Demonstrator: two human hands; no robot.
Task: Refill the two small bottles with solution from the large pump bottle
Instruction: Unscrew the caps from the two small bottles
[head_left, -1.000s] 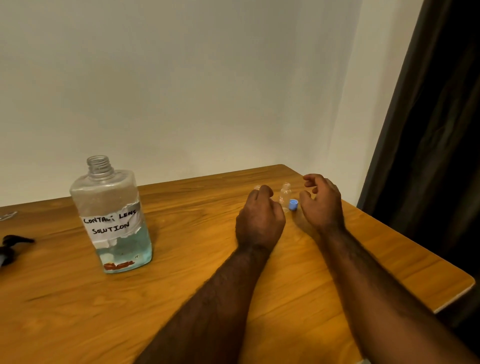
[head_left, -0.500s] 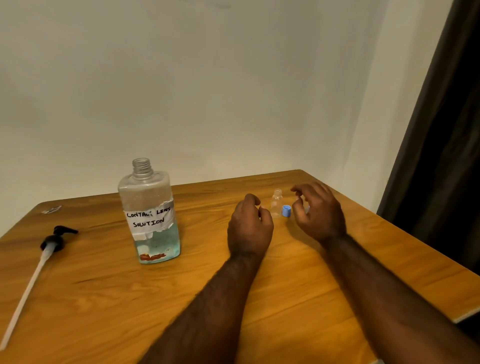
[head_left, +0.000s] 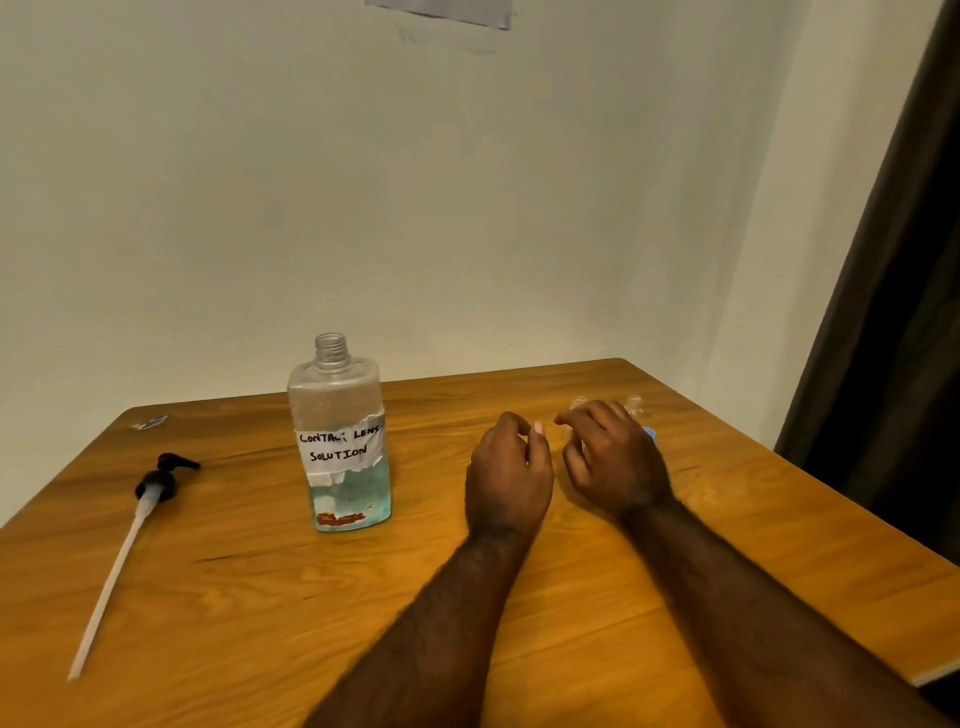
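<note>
The large clear bottle (head_left: 340, 441), labelled "contact lens solution", stands uncapped on the wooden table (head_left: 260, 597), about a third full of bluish liquid. Its black pump with a long white tube (head_left: 150, 488) lies to the left. Two small clear bottles (head_left: 578, 402) (head_left: 634, 404) show only their tops behind my right hand (head_left: 615, 465), and a blue cap (head_left: 649, 434) peeks out at that hand's right side. My right hand's fingers curl in front of the left small bottle; contact is hidden. My left hand (head_left: 506, 475) rests loosely curled beside it, holding nothing.
A small scrap (head_left: 150, 422) lies at the table's far left corner. A dark curtain (head_left: 893, 312) hangs close to the table's right edge. The wall runs right behind the table's far edge.
The view has swung left, so the pump and the large bottle sit further into frame. My right hand has moved in front of the small bottles and now covers most of them and the cap.
</note>
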